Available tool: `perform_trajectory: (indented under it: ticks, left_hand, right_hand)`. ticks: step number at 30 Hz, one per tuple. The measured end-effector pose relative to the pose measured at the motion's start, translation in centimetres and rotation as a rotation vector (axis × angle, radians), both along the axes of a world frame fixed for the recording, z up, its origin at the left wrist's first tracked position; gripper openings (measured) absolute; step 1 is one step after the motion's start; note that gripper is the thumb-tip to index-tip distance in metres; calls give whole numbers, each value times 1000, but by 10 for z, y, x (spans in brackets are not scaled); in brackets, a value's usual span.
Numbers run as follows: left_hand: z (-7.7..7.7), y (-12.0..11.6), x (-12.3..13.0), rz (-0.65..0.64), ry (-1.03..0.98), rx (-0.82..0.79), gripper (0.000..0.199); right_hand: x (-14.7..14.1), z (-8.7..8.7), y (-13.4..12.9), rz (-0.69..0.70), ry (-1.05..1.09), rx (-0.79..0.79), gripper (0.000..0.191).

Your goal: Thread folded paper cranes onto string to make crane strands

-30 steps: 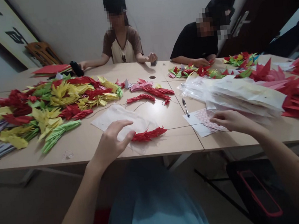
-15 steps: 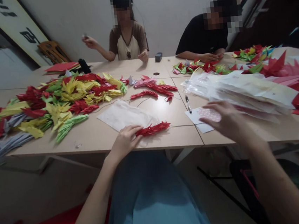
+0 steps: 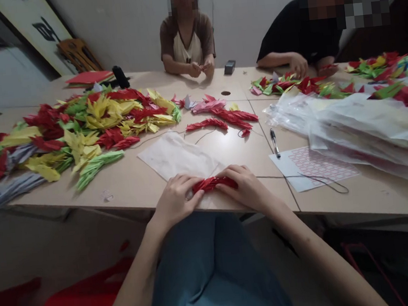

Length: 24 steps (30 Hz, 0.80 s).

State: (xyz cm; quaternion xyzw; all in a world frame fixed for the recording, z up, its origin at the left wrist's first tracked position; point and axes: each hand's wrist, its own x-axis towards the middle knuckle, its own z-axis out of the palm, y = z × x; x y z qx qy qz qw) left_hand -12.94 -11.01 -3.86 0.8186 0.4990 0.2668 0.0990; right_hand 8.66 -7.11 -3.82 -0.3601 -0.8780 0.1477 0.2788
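Observation:
A short strand of red folded paper cranes [image 3: 214,184] lies at the near edge of the table, on a sheet of white tissue paper [image 3: 177,156]. My left hand [image 3: 177,199] grips its left end, and my right hand [image 3: 242,185] grips its right end. Both hands press in close, so much of the strand is hidden under my fingers. A thin dark cord [image 3: 300,176] runs along the table to the right of my right hand.
A big heap of red, yellow, green and grey paper strands [image 3: 89,125] covers the left of the table. To the right lie a pen [image 3: 274,142], a printed pink-grid sheet [image 3: 313,166] and stacked plastic bags [image 3: 367,127]. Two people sit across the table, handling paper pieces.
My right hand has moved left from the printed sheet onto the red strand, and both hands now hold it. The view has tilted down and shifted, and the strand sits nearer the table's edge.

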Motion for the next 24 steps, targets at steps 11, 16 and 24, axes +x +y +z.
perform_trajectory:
  ticks: [11, 16, 24]
  left_hand:
    - [-4, 3, -4, -18, -12, 9, 25]
    - [-3, 3, -5, -37, -22, -5, 30]
    - [-1, 3, -5, -70, -17, -39, 35]
  right_hand:
    - [8, 0, -5, -71, 43, 32, 13]
    - [11, -1, -8, -66, -24, 57, 19]
    - [7, 3, -11, -32, -65, 54, 20]
